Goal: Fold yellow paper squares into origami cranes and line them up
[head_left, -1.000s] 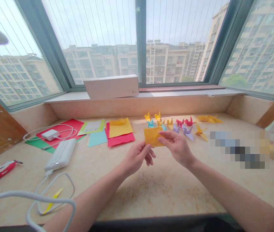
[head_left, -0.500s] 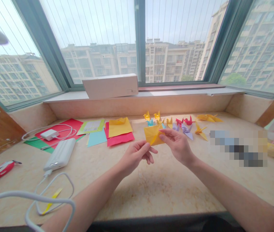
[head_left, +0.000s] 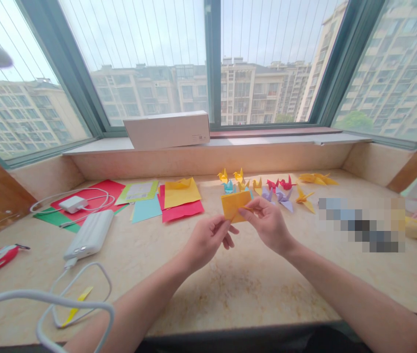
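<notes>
Over the window-side bench (head_left: 230, 284), I'm pinching a yellow paper (head_left: 233, 205), left hand (head_left: 206, 240) and right hand (head_left: 269, 223) both closed on it; seemingly early folds only, finished cranes (head_left: 278, 185) sitting just beyond.

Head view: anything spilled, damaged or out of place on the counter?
Nothing spilled or damaged. The left hand and right hand pinch the folded yellow paper above the counter. Only oddities: a yellow paper scrap lies among the white cable loops at the near left, and the coloured sheets overlap askew.
</notes>
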Demonstrator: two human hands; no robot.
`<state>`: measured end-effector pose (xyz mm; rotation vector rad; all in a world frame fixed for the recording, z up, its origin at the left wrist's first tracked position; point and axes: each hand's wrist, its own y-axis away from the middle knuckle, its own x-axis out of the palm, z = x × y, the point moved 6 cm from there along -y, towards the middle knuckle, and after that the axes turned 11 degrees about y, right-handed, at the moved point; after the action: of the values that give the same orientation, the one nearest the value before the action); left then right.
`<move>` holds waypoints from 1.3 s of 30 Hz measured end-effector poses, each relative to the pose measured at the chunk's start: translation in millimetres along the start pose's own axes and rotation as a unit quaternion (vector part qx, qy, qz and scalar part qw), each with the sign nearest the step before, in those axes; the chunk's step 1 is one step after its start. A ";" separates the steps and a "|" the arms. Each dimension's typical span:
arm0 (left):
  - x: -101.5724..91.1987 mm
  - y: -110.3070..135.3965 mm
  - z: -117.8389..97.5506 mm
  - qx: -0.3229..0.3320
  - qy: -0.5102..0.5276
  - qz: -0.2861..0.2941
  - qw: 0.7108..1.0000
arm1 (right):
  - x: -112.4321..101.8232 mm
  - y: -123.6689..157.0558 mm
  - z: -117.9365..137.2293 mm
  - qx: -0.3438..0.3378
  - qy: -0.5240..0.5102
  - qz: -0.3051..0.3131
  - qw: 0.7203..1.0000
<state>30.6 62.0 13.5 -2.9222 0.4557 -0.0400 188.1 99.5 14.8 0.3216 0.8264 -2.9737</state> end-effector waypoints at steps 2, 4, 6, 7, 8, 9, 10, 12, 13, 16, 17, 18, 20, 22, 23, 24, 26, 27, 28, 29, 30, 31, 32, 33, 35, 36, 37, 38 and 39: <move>-0.9 0.8 1.8 0.015 -0.033 -0.008 0.999 | -0.1 0.4 -0.3 -0.010 0.006 -0.011 1.000; -1.2 1.6 3.3 0.029 -0.056 -0.010 0.998 | -0.3 0.6 -1.1 -0.018 0.014 -0.020 1.000; -1.0 2.4 3.8 0.039 -0.067 -0.011 0.997 | -0.4 0.8 -1.7 -0.023 0.017 -0.024 0.999; -0.8 2.8 3.8 0.041 -0.068 -0.012 0.997 | -0.4 0.9 -1.7 -0.026 0.018 -0.026 0.999; -0.8 3.1 3.4 0.042 -0.067 -0.015 0.997 | -0.2 1.0 -1.5 -0.028 0.018 -0.027 0.999; -0.8 3.3 2.8 0.042 -0.065 -0.020 0.997 | 0.1 1.2 -1.0 -0.029 0.017 -0.028 0.999; -1.0 3.4 2.1 0.042 -0.063 -0.026 0.997 | 0.5 1.4 -0.5 -0.028 0.013 -0.028 0.999; -1.3 3.2 0.3 0.043 -0.054 -0.037 0.997 | 1.4 2.1 0.6 -0.020 -0.002 -0.027 0.999; -1.4 2.9 -0.6 0.043 -0.048 -0.041 0.997 | 2.1 2.5 1.2 -0.012 -0.012 -0.025 1.000; -0.8 1.9 -2.0 0.042 -0.019 -0.041 0.998 | 4.1 3.5 2.9 0.021 -0.045 -0.018 0.999; -0.3 1.7 -2.0 0.041 -0.007 -0.039 0.998 | 4.3 3.7 3.7 0.033 -0.059 -0.019 0.998; 0.4 1.6 -1.8 0.039 0.003 -0.035 0.999 | 4.4 3.8 4.8 0.042 -0.077 -0.020 0.996; 2.0 1.8 -1.2 0.036 0.017 -0.027 0.999 | 4.9 3.8 7.9 0.055 -0.118 -0.022 0.991; 3.0 2.5 -0.9 0.031 0.026 -0.026 0.999 | 6.0 3.7 11.7 0.059 -0.150 -0.017 0.987; 3.2 3.0 -0.9 0.029 0.030 -0.028 0.999 | 6.6 3.7 13.7 0.059 -0.158 -0.013 0.986; 3.3 3.5 -1.0 0.026 0.033 -0.030 0.999 | 7.2 3.8 15.5 0.057 -0.162 -0.010 0.985; 3.6 4.5 -1.6 0.021 0.042 -0.031 0.998 | 8.2 4.5 18.3 0.052 -0.167 -0.006 0.985; 4.0 4.8 -2.1 0.018 0.048 -0.028 0.998 | 8.7 5.0 19.1 0.049 -0.168 -0.005 0.985; 4.2 4.9 -2.4 0.016 0.054 -0.025 0.998 | 9.3 5.5 19.4 0.047 -0.168 -0.004 0.985; 4.1 4.8 -2.5 0.013 0.059 -0.024 0.998 | 9.8 6.1 19.3 0.045 -0.167 -0.004 0.985; 3.6 4.5 -2.6 0.010 0.062 -0.026 0.998 | 10.0 6.6 18.9 0.043 -0.166 -0.005 0.985; 2.5 3.9 -2.5 0.008 0.063 -0.030 0.998 | 10.0 7.0 18.2 0.042 -0.165 -0.007 0.985; 1.0 3.1 -2.5 0.007 0.063 -0.035 0.997 | 9.9 7.2 17.3 0.040 -0.165 -0.008 0.985; -0.7 2.2 -2.5 0.008 0.064 -0.040 0.997 | 9.3 7.2 16.3 0.038 -0.164 -0.010 0.986; -4.4 -0.1 -2.2 0.006 0.076 -0.043 0.996 | 6.9 6.5 14.2 0.029 -0.154 -0.012 0.988; -6.1 -1.3 -1.8 0.002 0.084 -0.040 0.996 | 5.2 5.7 13.3 0.022 -0.145 -0.009 0.989; -7.8 -2.4 -1.3 -0.004 0.093 -0.036 0.995 | 3.5 4.6 12.5 0.013 -0.132 -0.005 0.991; -9.4 -3.4 -0.8 -0.010 0.099 -0.031 0.995 | 1.7 3.4 11.7 0.003 -0.117 0.001 0.993; -10.9 -4.2 -0.4 -0.016 0.103 -0.025 0.994 | 0.2 2.1 11.0 -0.006 -0.100 0.010 0.995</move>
<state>21.5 69.2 14.7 -2.9740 0.4157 -0.3455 186.0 92.0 22.8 0.0287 0.8119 -2.9184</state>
